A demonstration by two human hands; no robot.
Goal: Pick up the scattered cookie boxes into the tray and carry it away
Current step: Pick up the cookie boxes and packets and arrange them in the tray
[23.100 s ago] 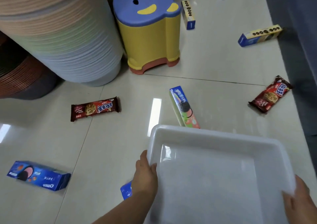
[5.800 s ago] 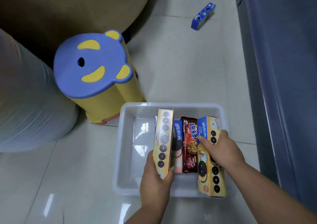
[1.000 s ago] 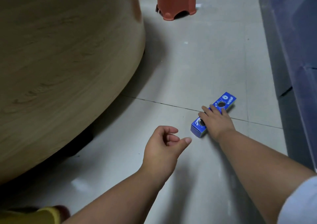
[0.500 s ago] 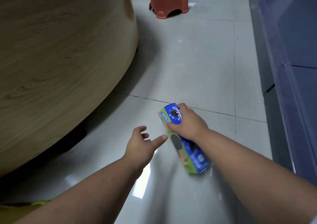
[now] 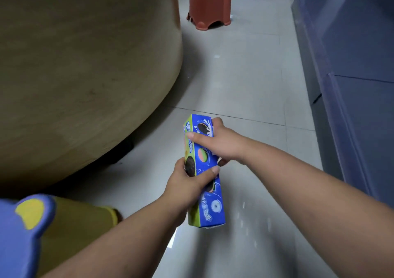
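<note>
While both forearms reach forward over the pale tiled floor (image 5: 245, 81), the blue Oreo cookie box (image 5: 204, 171) is held in the air between the two hands, standing nearly upright with its top tipped slightly away from the camera and its lower end hanging free above the tiles. The right hand (image 5: 217, 143) grasps the upper part of the box from the right side, its thumb laid across the blue front face just below the printed cookie and its fingers wrapped round the far edge. The left hand (image 5: 187, 184) grips the middle of the box from below and from the left, the thumb pressed over the blue face and the other fingers curled behind the green side panel. The two hands sit close together on the box, the right above the left, and are nearly touching. To the left rises the curved wooden side of a large round table (image 5: 85, 64), its shadow falling on the floor beneath. At the lower left corner stands a yellow child's stool with a blue bear-shaped seat (image 5: 23, 233). Farther off, by the top edge, stands a red-brown stool with a blue seat (image 5: 210, 7), and grey-blue cabinets (image 5: 351, 64) line the right side.
</note>
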